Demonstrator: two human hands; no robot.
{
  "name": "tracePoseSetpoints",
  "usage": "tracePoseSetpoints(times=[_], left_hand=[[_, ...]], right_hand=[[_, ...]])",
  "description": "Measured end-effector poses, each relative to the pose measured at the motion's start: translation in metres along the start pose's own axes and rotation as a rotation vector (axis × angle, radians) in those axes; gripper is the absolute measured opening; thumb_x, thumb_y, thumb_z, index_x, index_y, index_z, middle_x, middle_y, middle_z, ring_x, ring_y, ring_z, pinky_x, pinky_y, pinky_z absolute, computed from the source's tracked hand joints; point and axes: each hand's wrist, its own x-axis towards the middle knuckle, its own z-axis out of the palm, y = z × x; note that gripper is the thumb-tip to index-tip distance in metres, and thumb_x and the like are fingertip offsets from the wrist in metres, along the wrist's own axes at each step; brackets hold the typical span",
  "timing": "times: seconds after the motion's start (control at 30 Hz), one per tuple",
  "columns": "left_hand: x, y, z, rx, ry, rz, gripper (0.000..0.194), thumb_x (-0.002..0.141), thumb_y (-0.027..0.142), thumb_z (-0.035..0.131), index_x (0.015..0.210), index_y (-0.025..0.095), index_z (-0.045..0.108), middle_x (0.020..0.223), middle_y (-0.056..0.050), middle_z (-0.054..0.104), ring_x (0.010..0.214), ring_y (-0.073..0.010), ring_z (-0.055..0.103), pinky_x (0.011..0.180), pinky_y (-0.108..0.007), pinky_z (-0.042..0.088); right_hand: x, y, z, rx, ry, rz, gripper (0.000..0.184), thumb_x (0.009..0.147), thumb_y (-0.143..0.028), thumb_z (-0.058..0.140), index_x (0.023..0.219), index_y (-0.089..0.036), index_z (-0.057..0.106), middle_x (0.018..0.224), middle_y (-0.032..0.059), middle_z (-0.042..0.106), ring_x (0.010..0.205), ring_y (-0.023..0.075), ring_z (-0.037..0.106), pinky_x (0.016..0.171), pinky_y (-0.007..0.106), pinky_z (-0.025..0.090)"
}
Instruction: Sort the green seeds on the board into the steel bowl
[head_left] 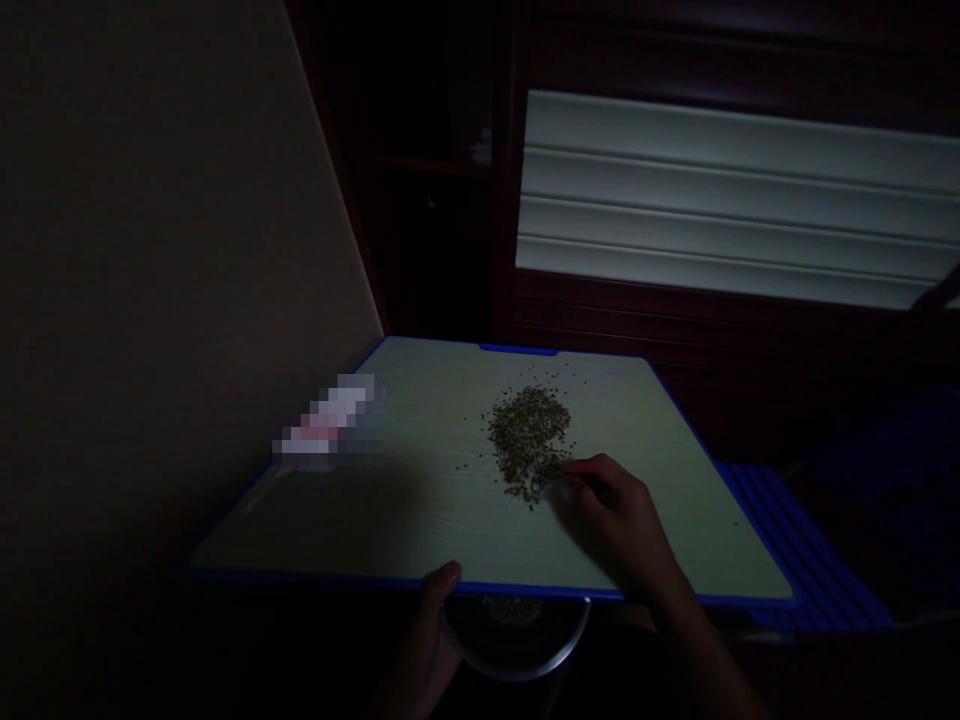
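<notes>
A loose pile of small greenish-brown grains [525,430], perhaps beans or seeds, lies on a pale board [420,500] with a blue rim. At the pile's near right side is my right hand [630,515], its fingers closed in a pinch. A faint shiny shape shows by the fingertips, too dark to name. Below the board's near edge sits a round bowl [551,668] with a shiny rim and similar grains in the bottom. My left hand [435,630] grips the bowl's left side, thumb up at the board's edge; its other fingers are mostly hidden.
On the board's left side lies a blurred-out white and pink item [326,425]. A wall [187,250] rises close on the left. Behind stands dark wooden furniture with a pale slatted panel [712,200]. Blue striped material [802,550] lies at the right.
</notes>
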Motion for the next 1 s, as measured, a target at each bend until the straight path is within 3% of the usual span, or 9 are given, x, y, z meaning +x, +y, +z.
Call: tracePoseSetpoints(times=[0.27,0.5,0.63,1.0], left_hand=[[-0.009,0.003,0.015,-0.060,0.008,0.022,0.064,0.079,0.014,0.064,0.141,0.012,0.047,0.112,-0.012,0.074,0.112,-0.0308,0.064,0.104,-0.049,0.042],[-0.011,0.005,0.018,-0.059,0.000,-0.058,0.054,0.082,0.021,0.063,0.135,0.011,0.055,0.108,-0.012,0.075,0.114,-0.0319,0.063,0.103,-0.049,0.044],[-0.016,0.008,0.026,-0.061,0.077,-0.014,0.055,0.081,0.016,0.061,0.136,0.012,0.053,0.105,-0.010,0.076,0.112,-0.0291,0.065,0.104,-0.046,0.043],[-0.005,0.001,0.010,0.003,0.039,0.039,0.053,0.078,0.020,0.068,0.130,0.012,0.058,0.109,-0.013,0.075,0.113,-0.0329,0.063,0.105,-0.051,0.041]], right_hand=[[-0.001,-0.004,-0.001,-0.001,-0.048,-0.017,0.021,0.085,-0.018,0.053,0.097,-0.021,0.070,0.095,0.0045,0.069,0.089,0.0202,0.064,0.080,0.032,0.048],[-0.001,-0.002,-0.001,0.027,0.007,0.019,0.021,0.085,-0.020,0.052,0.094,-0.020,0.071,0.093,0.0048,0.070,0.087,0.0203,0.065,0.077,0.032,0.049],[-0.001,-0.003,0.000,0.015,-0.014,0.035,0.020,0.085,-0.020,0.052,0.094,-0.020,0.070,0.094,0.0048,0.070,0.086,0.0199,0.065,0.076,0.031,0.049],[-0.003,-0.004,0.003,0.007,-0.080,0.036,0.021,0.084,-0.018,0.051,0.094,-0.021,0.070,0.092,0.0036,0.070,0.083,0.0186,0.065,0.074,0.031,0.048]])
